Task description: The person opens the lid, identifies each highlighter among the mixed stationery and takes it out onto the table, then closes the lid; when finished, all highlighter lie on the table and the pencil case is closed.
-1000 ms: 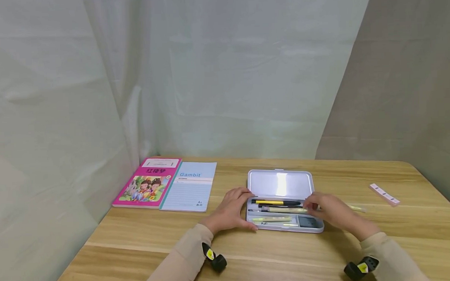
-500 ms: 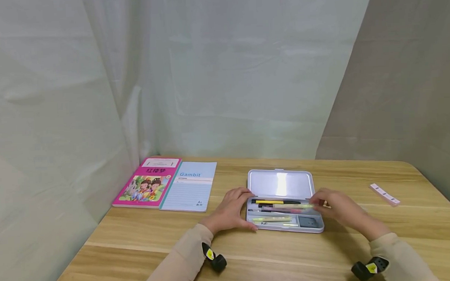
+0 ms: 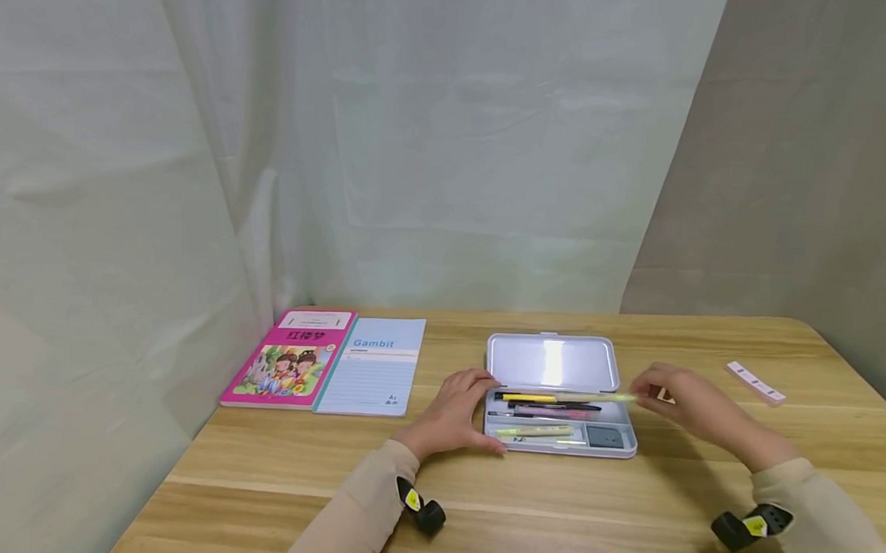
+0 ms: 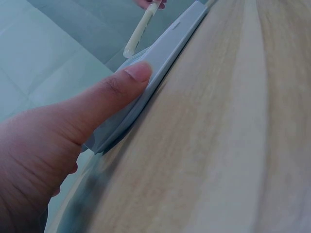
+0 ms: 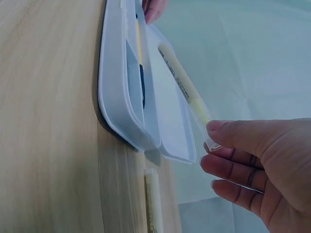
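An open white pencil case (image 3: 515,363) lies on the table with its lid folded back. Its left end is gripped by my left hand (image 3: 453,414), thumb along the front wall (image 4: 141,73) and fingers toward the hinge. My right hand (image 3: 687,398) pinches a pale yellow highlighter (image 5: 182,77) by its clear-capped end, raised over the case's right side. Below it in the long compartment are a yellow-and-black pen (image 3: 516,397), a black pen (image 3: 590,407) and a pinkish pen (image 3: 558,415). Another highlighter (image 3: 534,430) sits in the front compartment, beside a dark grey block (image 3: 605,437).
To the left lie a pink picture-covered book (image 3: 288,371) and a light blue notebook (image 3: 376,376). A pink-and-white strip (image 3: 756,382) lies at the right. Another pale highlighter (image 5: 153,201) lies on the table beyond the case's right end. Pale curtains hang behind the table.
My right hand has moved right and up, lifting the highlighter out of the long compartment and uncovering the pinkish pen. My left hand stays at the case's left end.
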{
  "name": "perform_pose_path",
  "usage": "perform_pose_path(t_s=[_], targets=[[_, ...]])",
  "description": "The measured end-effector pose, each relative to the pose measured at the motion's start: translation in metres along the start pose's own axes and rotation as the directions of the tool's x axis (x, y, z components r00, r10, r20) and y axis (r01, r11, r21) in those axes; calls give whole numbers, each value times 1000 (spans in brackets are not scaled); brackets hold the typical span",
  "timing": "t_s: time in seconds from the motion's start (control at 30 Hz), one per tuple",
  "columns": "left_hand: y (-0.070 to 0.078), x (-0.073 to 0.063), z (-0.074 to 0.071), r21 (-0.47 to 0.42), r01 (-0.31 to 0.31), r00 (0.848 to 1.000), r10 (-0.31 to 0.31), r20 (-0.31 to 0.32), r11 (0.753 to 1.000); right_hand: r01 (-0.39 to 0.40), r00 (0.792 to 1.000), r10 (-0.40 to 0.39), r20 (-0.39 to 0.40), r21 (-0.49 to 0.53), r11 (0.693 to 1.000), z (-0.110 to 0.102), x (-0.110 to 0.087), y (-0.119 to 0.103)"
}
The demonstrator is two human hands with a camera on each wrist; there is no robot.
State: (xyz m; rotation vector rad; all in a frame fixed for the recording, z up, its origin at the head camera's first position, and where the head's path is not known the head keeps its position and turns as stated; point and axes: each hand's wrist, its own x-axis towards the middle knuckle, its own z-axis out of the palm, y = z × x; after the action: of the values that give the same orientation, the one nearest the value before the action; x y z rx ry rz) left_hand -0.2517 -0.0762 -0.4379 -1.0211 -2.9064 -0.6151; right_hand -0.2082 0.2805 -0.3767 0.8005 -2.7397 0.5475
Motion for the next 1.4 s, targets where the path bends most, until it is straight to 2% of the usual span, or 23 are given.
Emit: perform_pose_path(t_s=[0.27, 0.47, 0.87, 1.2, 1.4], targets=[[0, 1, -1, 6, -24, 1000, 24, -8, 1000, -30, 998, 31, -58, 24, 999, -3, -10, 12], [0, 2, -1, 0, -42, 999, 42, -21, 999, -14, 992, 13, -129, -4, 1000, -5, -18, 23], [0, 1, 0, -8, -18, 1000, 18, -10, 1000, -91, 987, 87, -138, -18, 996, -15, -26, 33], [0, -1, 0, -16, -5, 1000, 5, -5, 1000, -113, 978, 107, -180, -22, 993, -15, -39, 53], [0, -1, 0, -15, -5, 1000, 5, -10, 1000, -150, 970, 145, -197, -12, 989, -13, -48, 63]])
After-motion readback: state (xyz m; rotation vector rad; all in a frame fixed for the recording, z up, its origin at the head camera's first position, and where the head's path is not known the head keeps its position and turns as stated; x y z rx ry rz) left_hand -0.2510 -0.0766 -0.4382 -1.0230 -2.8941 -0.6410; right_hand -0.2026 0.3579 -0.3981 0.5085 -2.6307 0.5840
